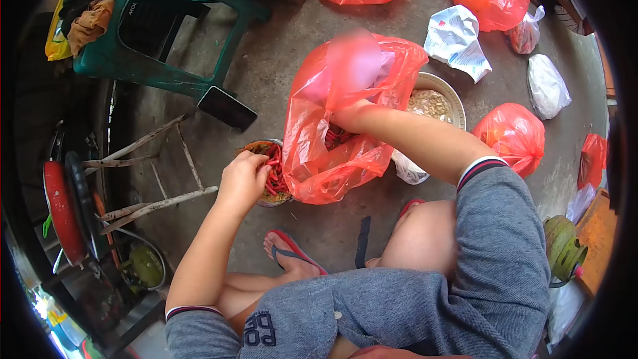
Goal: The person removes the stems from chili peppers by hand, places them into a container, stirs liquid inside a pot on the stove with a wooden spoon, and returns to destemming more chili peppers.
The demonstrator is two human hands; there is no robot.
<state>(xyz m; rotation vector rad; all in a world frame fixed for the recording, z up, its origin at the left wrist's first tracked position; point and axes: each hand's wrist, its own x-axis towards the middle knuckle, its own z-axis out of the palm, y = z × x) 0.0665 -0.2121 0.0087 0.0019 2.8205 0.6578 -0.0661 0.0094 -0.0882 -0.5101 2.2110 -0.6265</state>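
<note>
My left hand [243,178] is at the near left rim of a round bowl [274,201] holding red chilies [273,171]. Its thumb and fingers are pinched together at the chilies, and a red chili seems to lie at the fingertips. To the right of the bowl is a large red plastic bag [307,153] with its mouth open. My right hand [348,117] reaches into this bag, and its fingers are hidden there. More red chilies [337,137] show inside, below that hand. Something pink [359,70], partly blurred, is at the bag's far side.
Behind my right forearm stands a round container [458,103] with pale contents in clear plastic. A tied red bag [510,138] is at right. A green plastic stool [159,83], a phone [227,108] and a wooden frame [156,209] are at left.
</note>
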